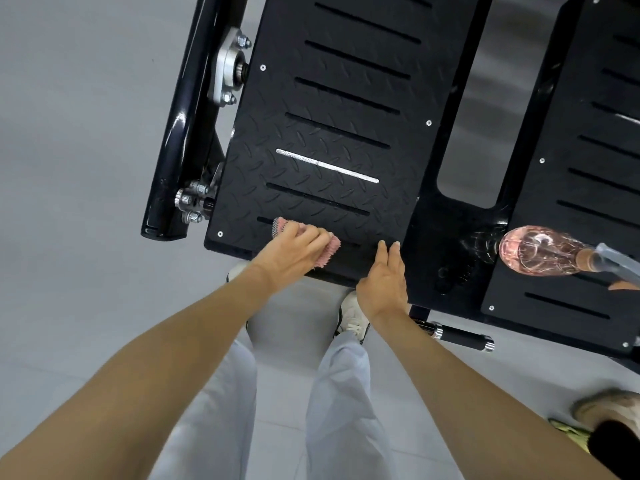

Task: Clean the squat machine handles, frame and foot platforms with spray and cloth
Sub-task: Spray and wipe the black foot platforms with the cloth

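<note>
The pink textured cleaning cloth (304, 245) is lying under the left hand (294, 251), whose fingers are curling down over it and pressing it onto the near edge of the black diamond-plate foot platform (322, 133). The right hand (384, 278) is resting open and empty just beside it, fingers flat on the same edge. A clear spray bottle of pink liquid (543, 251) is lying further right, between the two platforms.

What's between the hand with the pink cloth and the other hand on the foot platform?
Only bare black tread plate of the foot platform lies between left hand, on the pink cloth, and right hand, in the head view.
</note>
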A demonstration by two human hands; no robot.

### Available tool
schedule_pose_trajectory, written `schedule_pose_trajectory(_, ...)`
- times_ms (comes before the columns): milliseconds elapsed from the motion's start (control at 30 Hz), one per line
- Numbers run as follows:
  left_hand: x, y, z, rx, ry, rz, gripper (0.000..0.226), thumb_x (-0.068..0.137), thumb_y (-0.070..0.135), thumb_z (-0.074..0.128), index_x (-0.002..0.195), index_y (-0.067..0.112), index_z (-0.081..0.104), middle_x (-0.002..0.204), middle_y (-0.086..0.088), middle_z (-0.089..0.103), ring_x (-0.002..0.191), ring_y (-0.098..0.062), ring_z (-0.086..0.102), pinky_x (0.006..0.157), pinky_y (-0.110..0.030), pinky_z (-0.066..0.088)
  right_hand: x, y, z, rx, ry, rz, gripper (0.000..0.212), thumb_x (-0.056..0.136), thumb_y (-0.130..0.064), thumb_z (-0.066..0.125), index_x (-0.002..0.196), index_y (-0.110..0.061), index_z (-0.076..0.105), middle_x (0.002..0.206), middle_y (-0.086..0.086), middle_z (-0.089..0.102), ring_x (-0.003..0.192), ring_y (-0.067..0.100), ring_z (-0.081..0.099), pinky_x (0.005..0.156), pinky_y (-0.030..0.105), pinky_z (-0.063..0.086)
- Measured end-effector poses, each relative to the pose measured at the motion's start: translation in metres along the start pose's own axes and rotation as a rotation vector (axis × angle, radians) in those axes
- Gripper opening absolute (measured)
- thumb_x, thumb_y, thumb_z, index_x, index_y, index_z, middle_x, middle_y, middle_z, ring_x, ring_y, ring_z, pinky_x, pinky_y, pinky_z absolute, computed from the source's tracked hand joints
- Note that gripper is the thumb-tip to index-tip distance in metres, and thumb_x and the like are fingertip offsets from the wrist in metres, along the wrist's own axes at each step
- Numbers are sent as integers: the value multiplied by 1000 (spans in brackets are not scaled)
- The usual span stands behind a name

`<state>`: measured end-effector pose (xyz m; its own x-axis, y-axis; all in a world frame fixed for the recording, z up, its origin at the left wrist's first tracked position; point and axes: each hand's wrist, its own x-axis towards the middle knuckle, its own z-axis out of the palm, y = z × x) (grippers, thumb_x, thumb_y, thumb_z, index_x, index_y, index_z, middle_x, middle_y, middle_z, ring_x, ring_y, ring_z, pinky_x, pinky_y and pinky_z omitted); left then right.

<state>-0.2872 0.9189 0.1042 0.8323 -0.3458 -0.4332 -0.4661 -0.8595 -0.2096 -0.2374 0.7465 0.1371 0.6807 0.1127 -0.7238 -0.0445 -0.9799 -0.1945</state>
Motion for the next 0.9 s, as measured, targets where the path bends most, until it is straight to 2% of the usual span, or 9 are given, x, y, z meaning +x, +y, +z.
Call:
schedule_pose_trajectory(200, -44, -45, 21, 122, -85, -47, 60, 78, 14, 40, 137, 4, 42, 110, -7, 51, 93, -25, 52, 70, -35, 43, -5, -13, 11, -33, -29, 3, 76, 92, -1, 48, 153, -9, 4, 160, 11, -7, 148, 25, -1, 120, 38, 16)
schedule_pose_trajectory(333, -69, -67, 29, 15, -198, -150, 60, 77, 21, 60, 133, 10, 43, 107, -4, 53, 87, -20, 50, 67, -32, 41, -8, -29, 18, -44, -66, 4, 73, 93, -2, 46, 153, -8, 5, 160, 10, -8, 148, 25, -1, 120, 40, 15)
schedule_pose_trajectory(433, -68, -72, 21, -228, -215, -250, 68, 83, 18, 58, 144, 16, 28, 119, -4, 46, 101, -20, 47, 78, -30, 43, -8, -36, 18, -57, -67, 0, 70, 95, -5, 45, 153, -7, 6, 160, 11, -10, 148, 25, -2, 120, 39, 11)
schedule_pose_trajectory(500, -60, -76, 9, -583, -184, -500, 74, 88, 7, 52, 152, 18, 16, 120, -7, 44, 109, -24, 42, 81, -30, 41, -7, -41, 15, -49, -59, 2, 71, 94, -4, 45, 153, -8, 5, 160, 11, -10, 148, 25, -2, 119, 39, 11)
schedule_pose_trajectory(567, -49, -80, -3, -837, -37, -762, 70, 89, -3, 47, 151, 19, 23, 114, -10, 48, 108, -27, 42, 74, -31, 39, -3, -44, 11, -44, -51, 0, 72, 94, -5, 46, 153, -8, 5, 159, 12, -10, 148, 26, -1, 120, 40, 15)
schedule_pose_trajectory(633, -38, -83, -6, -919, 94, -882, 67, 86, -10, 46, 146, 16, 36, 114, -12, 46, 106, -28, 41, 68, -32, 38, 2, -45, 6, -32, -47, -2, 73, 93, -5, 47, 153, -7, 4, 159, 12, -10, 148, 27, -1, 119, 40, 19)
schedule_pose_trajectory(700, -26, -85, -6, -853, 35, -874, 61, 81, -12, 48, 137, 13, 45, 117, -13, 42, 106, -29, 39, 68, -31, 38, 8, -44, 1, -17, -41, 1, 73, 93, -4, 47, 153, -8, 5, 159, 11, -11, 148, 26, -2, 118, 40, 20)
schedule_pose_trajectory(800, -8, -70, -6, -749, -117, -819, 56, 82, -6, 50, 134, 10, 41, 123, -14, 38, 111, -30, 38, 76, -33, 44, 15, -39, -5, -2, -24, 8, 73, 93, -4, 46, 153, -8, 5, 160, 9, -10, 148, 24, -2, 119, 39, 20)
schedule_pose_trajectory(900, 6, -49, -15, -812, -102, -950, 48, 85, -4, 49, 131, 8, 44, 123, -13, 39, 112, -29, 38, 79, -34, 45, 19, -30, -9, -3, -12, 6, 73, 93, -4, 45, 153, -7, 4, 160, 8, -10, 148, 23, -2, 119, 39, 17)
